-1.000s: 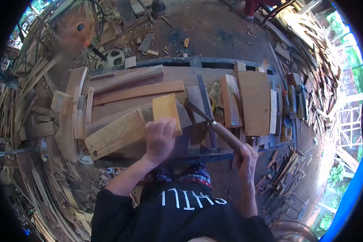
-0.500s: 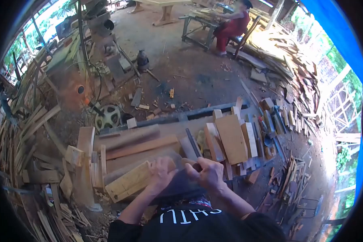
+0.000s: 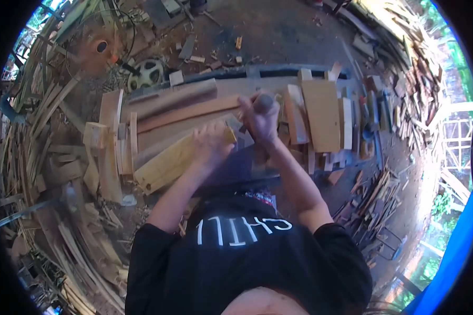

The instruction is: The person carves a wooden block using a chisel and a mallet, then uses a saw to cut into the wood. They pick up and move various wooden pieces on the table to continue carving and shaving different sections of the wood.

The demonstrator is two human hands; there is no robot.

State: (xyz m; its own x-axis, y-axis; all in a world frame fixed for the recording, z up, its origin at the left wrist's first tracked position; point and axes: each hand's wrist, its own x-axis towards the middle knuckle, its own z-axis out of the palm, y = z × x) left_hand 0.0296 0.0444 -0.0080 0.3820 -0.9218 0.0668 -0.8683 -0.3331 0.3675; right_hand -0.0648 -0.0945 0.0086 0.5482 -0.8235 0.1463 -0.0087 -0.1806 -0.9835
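My left hand (image 3: pixel 211 143) grips the upper right end of a pale wooden block (image 3: pixel 173 164), fingers curled over its top edge. The block lies slantwise at the near side of the low workbench (image 3: pixel 231 81). Just right of the block's end, my right hand (image 3: pixel 264 125) is closed round a tool with a blunt, rounded grey-brown end (image 3: pixel 264 102), which points up toward me. The rest of the tool is mostly hidden by the hand, and I cannot tell its kind. Behind the block lies a long reddish wooden strip (image 3: pixel 192 113).
A wide board (image 3: pixel 323 115) and several wood pieces lie at the bench's right. Upright planks (image 3: pixel 110 142) stand at its left. Beyond are a fan (image 3: pixel 101 47) and a spoked wheel (image 3: pixel 146 74). Scrap wood piles (image 3: pixel 404 68) cover the ground on both sides.
My view has tipped down, so the seated person has left it. My right hand has turned and risen, with the tool's rounded end now facing up. My left hand stays on the block.
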